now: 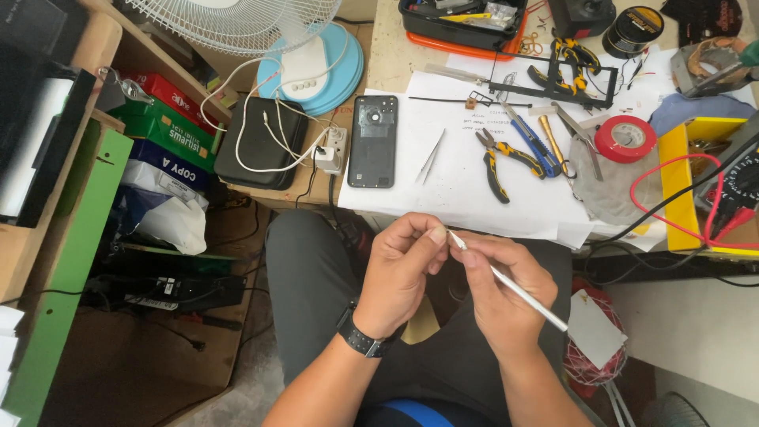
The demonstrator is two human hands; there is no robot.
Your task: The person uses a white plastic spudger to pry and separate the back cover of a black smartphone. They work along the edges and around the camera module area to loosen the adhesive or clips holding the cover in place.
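My left hand (pixel 398 273), with a black watch on the wrist, pinches the tip of a thin white rod-like tool (pixel 518 291) between thumb and forefinger. My right hand (pixel 502 289) grips the same tool along its shaft, which slants down to the right past my wrist. Both hands meet above my lap, just in front of the table edge. A black phone (pixel 372 141) lies face down on white paper (pixel 462 182) on the table ahead, with metal tweezers (pixel 430 156) beside it.
Pliers (pixel 498 162), a blue cutter (pixel 528 138), red tape roll (pixel 625 138), a black frame part (pixel 553 83) and a multimeter with red and black leads (pixel 731 186) lie on the table. A fan base (pixel 312 67), black pouch (pixel 261 142) and stacked boxes (pixel 170 134) are left.
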